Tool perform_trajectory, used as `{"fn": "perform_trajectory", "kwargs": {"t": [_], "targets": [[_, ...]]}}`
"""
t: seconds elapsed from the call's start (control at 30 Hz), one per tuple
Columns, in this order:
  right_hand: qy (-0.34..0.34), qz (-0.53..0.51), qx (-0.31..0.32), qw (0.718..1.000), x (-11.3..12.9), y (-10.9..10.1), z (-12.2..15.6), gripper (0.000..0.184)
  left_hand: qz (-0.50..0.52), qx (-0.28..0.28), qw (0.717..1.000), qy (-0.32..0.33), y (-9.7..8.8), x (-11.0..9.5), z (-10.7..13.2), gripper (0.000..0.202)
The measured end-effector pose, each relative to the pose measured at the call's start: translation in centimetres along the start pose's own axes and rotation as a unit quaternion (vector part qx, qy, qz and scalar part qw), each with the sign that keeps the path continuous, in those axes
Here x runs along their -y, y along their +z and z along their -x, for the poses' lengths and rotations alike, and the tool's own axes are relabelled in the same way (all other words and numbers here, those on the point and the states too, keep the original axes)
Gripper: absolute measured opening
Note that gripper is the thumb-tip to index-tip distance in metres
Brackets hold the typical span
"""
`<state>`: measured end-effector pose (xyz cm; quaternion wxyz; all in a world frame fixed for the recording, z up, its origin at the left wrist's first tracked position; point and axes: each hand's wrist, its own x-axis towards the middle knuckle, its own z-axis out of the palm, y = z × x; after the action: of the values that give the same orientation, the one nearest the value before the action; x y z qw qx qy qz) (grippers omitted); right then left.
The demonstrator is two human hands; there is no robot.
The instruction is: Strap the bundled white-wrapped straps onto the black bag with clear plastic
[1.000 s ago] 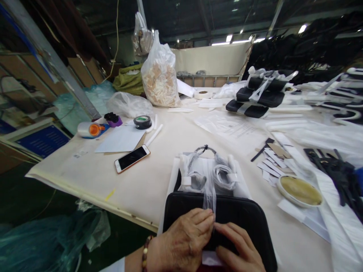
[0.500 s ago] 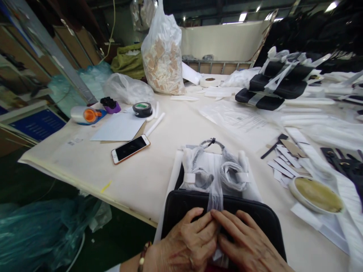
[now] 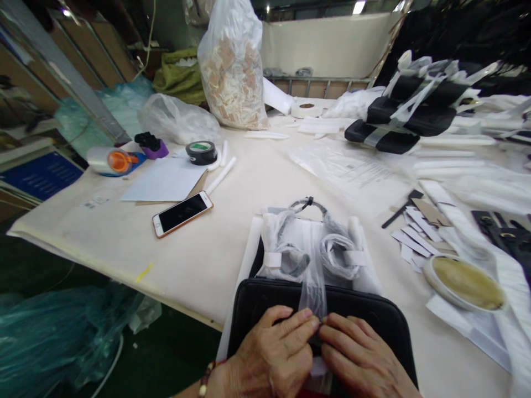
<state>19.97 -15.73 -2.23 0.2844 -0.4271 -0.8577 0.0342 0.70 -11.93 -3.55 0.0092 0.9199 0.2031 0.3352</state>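
Got left hand and right hand half-curled on the black bag lying right beneath, poking out toward 12 o'clock. Bunched up by the clear plastic strip, can't tell if pinching it.

Left hand and right hand sit close, palms down, fingers bent.

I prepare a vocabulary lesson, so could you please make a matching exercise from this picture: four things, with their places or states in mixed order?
1. left hand
2. phone
3. shallow dish
4. tall plastic bag

A. face up, screen dark
B. holding brown and white scraps
C. on the black case
D. yellowish-brown inside, pale rim

Pairs: 1-C, 2-A, 3-D, 4-B
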Motion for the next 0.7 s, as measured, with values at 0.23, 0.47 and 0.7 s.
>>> {"fn": "perform_trajectory", "kwargs": {"t": [0.23,0.47,0.7], "targets": [[-0.002,-0.034,-0.028,0.999,-0.3,-0.1,-0.5,0.039,-0.004,-0.018,1.000,-0.012,0.1,-0.5,-0.3,0.035],[-0.022,-0.052,0.012,0.998,-0.9,-1.0,-1.3,0.031,0.028,-0.023,0.999,-0.013,0.2,-0.4,-0.3,0.037],[-0.041,-0.023,-0.008,0.999,-0.8,-0.7,-1.2,0.041,0.037,0.009,0.999,-0.033,-0.5,-0.7,-0.6,0.035]]}}
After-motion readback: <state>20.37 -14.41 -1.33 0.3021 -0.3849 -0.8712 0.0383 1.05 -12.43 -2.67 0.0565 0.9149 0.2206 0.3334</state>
